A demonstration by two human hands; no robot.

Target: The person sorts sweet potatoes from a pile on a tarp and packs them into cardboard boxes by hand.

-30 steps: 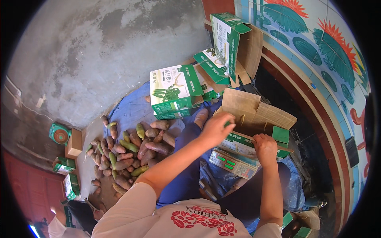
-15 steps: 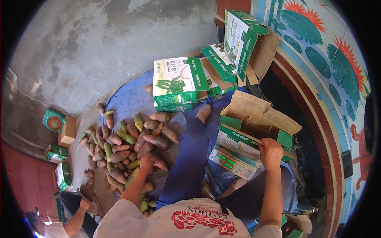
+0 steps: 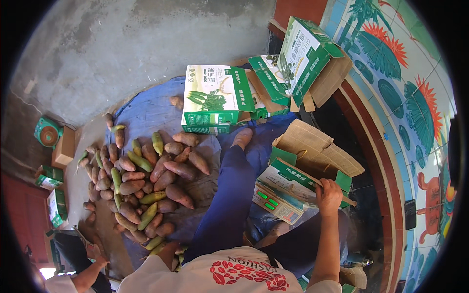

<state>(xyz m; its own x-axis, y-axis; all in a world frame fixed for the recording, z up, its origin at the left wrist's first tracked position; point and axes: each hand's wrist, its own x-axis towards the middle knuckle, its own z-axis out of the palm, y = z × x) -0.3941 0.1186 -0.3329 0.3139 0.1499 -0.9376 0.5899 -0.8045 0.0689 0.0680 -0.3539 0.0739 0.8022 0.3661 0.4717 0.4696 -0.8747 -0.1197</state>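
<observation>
My right hand [image 3: 330, 198] is closed on the upper edge of an open cardboard box [image 3: 289, 178], fingers curled over its rim. The green-and-white box rests tilted on a digital scale [image 3: 277, 204] with lit green displays. Little can be seen of the box's inside. To the left, a heap of thick root vegetables [image 3: 132, 187], reddish-brown and green, lies on the ground sheet. My left arm [image 3: 168, 251] reaches down at the heap's near side; its hand and fingers are hidden, so what they touch cannot be told.
Green-and-white cartons [image 3: 212, 97] stand beyond my foot, and opened ones [image 3: 312, 58] lean at the far right. A blue sheet [image 3: 141, 110] covers the floor. Another person's arm [image 3: 90, 273] shows at lower left. A green fan-like device [image 3: 48, 132] sits near the wall.
My left hand has left the vegetable at the heap's right side, and the arm has drawn back toward my body. My right hand keeps its hold on the box edge. The view has shifted slightly.
</observation>
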